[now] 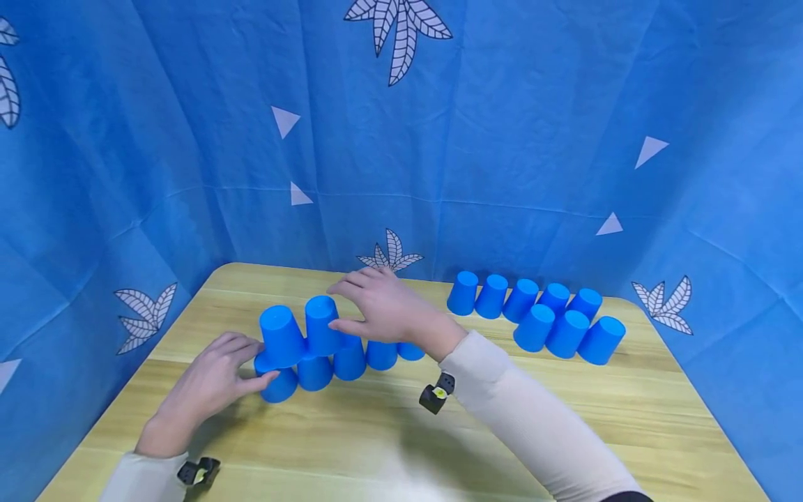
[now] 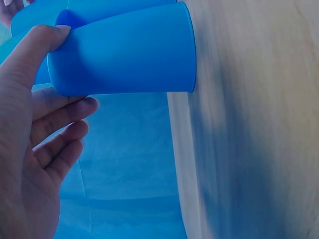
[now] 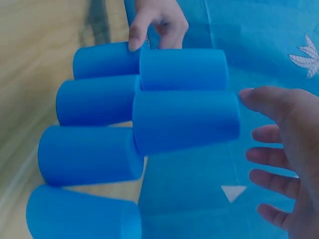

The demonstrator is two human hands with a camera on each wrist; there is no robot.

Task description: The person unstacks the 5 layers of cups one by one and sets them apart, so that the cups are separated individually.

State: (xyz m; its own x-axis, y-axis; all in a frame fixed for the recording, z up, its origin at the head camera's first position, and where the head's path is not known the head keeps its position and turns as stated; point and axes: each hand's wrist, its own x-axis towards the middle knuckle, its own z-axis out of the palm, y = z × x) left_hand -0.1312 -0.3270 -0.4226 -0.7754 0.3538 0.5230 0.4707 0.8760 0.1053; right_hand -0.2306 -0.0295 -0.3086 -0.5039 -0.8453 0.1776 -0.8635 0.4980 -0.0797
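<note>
Several blue cups stand upside down in a row on the table, the leftmost cup (image 1: 279, 385) at the near end. Two more cups, a left upper cup (image 1: 281, 337) and a right upper cup (image 1: 323, 326), stand on top of that row. My left hand (image 1: 216, 373) pinches the leftmost lower cup (image 2: 124, 52) near its top, thumb on one side and fingers on the other. My right hand (image 1: 385, 307) is beside the right upper cup (image 3: 187, 119), fingers spread and apart from it. Its thumb tip is at the cup's top edge; contact is unclear.
At the back right, more inverted blue cups (image 1: 533, 328) stand in two rows on the wooden table (image 1: 351, 439). A blue curtain (image 1: 502, 125) with leaf prints hangs behind and along both sides of the table. My right forearm (image 1: 533, 411) crosses above the tabletop.
</note>
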